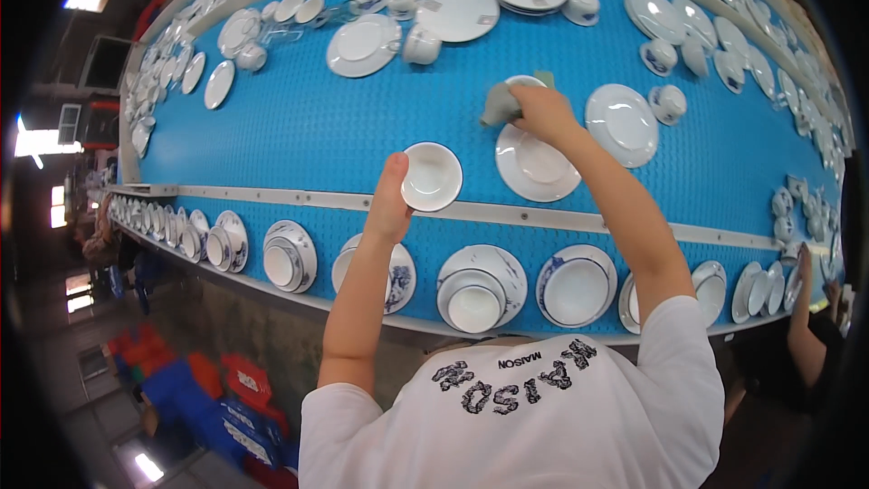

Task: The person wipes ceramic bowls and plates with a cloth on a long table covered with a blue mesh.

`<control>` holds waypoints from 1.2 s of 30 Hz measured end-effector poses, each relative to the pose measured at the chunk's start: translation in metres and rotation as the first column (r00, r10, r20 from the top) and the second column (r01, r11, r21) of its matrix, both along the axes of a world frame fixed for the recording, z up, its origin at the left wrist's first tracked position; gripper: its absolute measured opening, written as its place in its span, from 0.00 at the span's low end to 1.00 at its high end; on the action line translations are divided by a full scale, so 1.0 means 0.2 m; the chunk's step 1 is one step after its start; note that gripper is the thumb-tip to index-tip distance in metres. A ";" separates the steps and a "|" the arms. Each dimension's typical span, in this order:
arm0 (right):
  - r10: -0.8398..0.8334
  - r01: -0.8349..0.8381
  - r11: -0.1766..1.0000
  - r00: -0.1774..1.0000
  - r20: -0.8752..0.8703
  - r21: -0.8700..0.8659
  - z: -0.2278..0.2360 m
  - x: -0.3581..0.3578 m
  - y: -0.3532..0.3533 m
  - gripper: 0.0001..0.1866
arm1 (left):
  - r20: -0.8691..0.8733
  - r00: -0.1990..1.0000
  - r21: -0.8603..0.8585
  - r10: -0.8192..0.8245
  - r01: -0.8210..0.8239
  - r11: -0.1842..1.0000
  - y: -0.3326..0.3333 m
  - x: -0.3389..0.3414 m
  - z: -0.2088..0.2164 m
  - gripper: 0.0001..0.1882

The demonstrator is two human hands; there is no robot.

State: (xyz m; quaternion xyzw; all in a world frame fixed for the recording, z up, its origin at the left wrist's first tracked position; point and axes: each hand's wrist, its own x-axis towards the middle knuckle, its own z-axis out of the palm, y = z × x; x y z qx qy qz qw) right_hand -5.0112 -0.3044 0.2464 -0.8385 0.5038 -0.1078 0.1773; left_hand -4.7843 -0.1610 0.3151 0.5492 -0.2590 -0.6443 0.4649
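Note:
Upright at the edge of the blue surface, a small white bowl with a dark rim is gripped by my left hand, thumb at its rim. My right hand reaches farther over the surface, its fingers closed on a crumpled grey-green cloth. Just beyond those fingers shows a white dish, partly hidden by the hand. Under my right wrist lies a white plate with a smaller one on it. To the right sits another pair of stacked plates, with a white cup beside it.
A pale rail divides the wide blue surface from a nearer blue strip, where sets of plates and bowls stand in a row. More plates and cups lie along the far side. Another person's arm is at the right.

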 end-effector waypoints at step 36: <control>-0.142 0.140 0.980 0.990 0.002 -0.144 -0.21 -1.59 -0.01 0.26 | 0.866 0.452 -0.495 0.215 0.707 0.505 -0.28 -0.60 -0.50 0.17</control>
